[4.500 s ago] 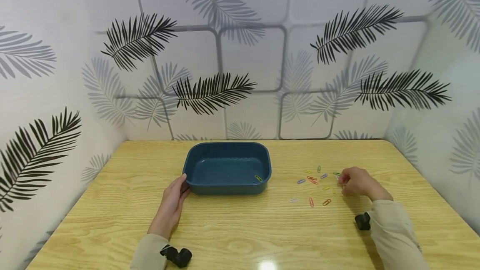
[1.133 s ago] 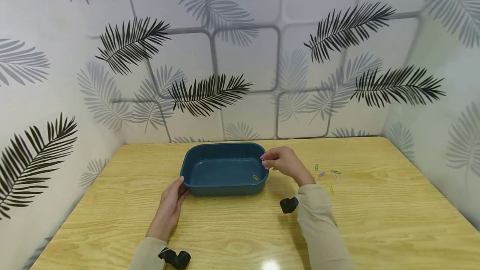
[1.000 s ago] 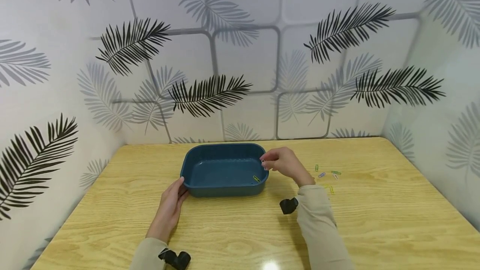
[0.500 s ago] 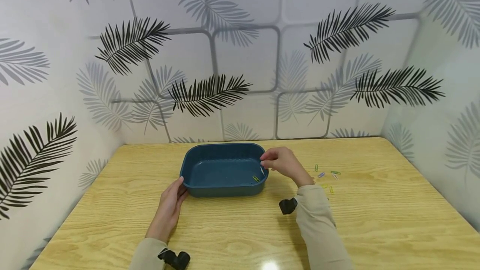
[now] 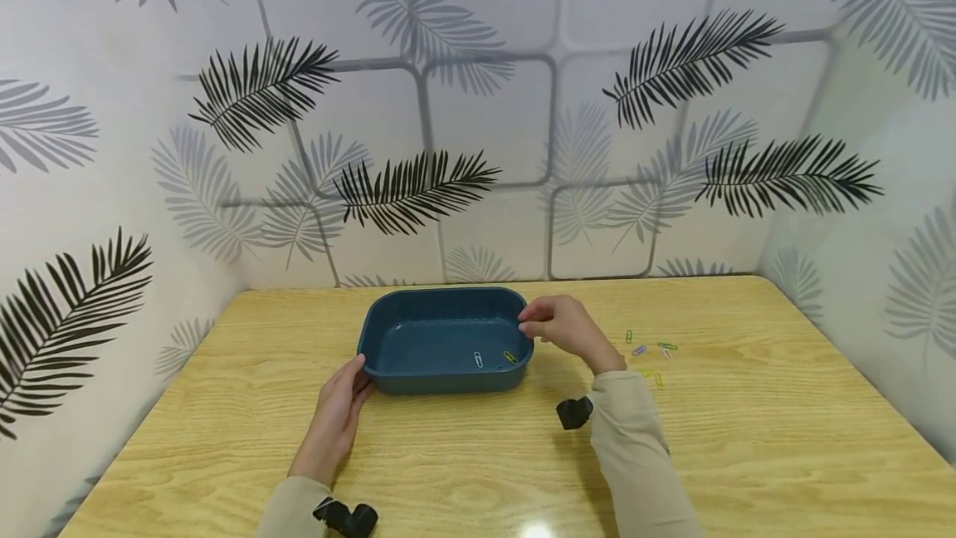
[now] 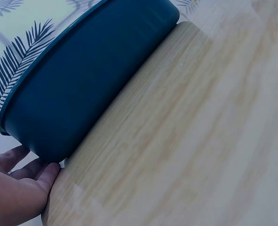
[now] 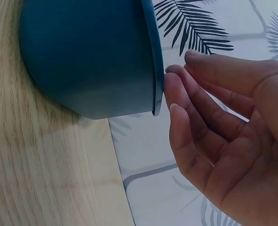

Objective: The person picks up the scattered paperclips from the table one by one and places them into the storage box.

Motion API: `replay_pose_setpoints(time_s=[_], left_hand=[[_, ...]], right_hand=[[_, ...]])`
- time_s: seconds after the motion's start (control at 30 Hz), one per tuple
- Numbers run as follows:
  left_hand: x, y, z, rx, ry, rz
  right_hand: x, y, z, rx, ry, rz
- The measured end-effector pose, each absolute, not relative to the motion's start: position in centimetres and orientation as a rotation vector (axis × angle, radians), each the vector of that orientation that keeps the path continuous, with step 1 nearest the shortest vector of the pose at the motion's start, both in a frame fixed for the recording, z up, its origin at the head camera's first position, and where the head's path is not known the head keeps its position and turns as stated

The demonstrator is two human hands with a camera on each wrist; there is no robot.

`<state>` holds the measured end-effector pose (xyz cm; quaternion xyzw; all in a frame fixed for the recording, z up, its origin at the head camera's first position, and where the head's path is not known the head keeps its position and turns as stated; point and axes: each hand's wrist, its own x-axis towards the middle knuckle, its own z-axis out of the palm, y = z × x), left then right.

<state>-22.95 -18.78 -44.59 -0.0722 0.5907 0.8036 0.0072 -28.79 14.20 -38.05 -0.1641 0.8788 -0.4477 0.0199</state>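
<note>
A dark blue plastic basin (image 5: pixel 448 380) stands on the table. In it lie a white paper clip (image 5: pixel 479 359) and a yellow one (image 5: pixel 511 357), both near the front right. My left hand (image 5: pixel 340 413) holds the basin at its front left corner; in the left wrist view the thumb is at the rim and the fingers (image 6: pixel 49 174) are against the lower wall. Over the right rim hovers my right hand (image 5: pixel 563 328), its fingers loosely bent and apart from the thumb, nothing between them, as the right wrist view shows.
Right of the basin, several paper clips lie scattered on the wooden table (image 5: pixel 463 455): a green one (image 5: pixel 629 337), a blue one (image 5: pixel 639 350), a white one (image 5: pixel 666 353) and yellow ones (image 5: pixel 659 379) among them. My right forearm partly covers this area. A leaf-patterned wall (image 5: pixel 500 231) stands behind.
My right hand has come left from the scattered clips to the basin's right rim. It has let go of a white paper clip, which now lies in the basin. My left hand stays put.
</note>
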Motion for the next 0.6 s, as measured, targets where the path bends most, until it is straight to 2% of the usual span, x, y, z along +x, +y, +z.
replay_pose_setpoints(time_s=[0.27, 0.6], left_hand=[[-23.0, -18.9, -44.6, -0.242, 1.873, 2.503], [-23.1, -18.8, -44.7, -0.243, 1.874, 2.5]], right_hand=[[-28.1, 16.8, -38.4, -0.608, 2.816, -1.244], [-26.6, 19.6, -40.5, -0.733, 2.809, -0.95]])
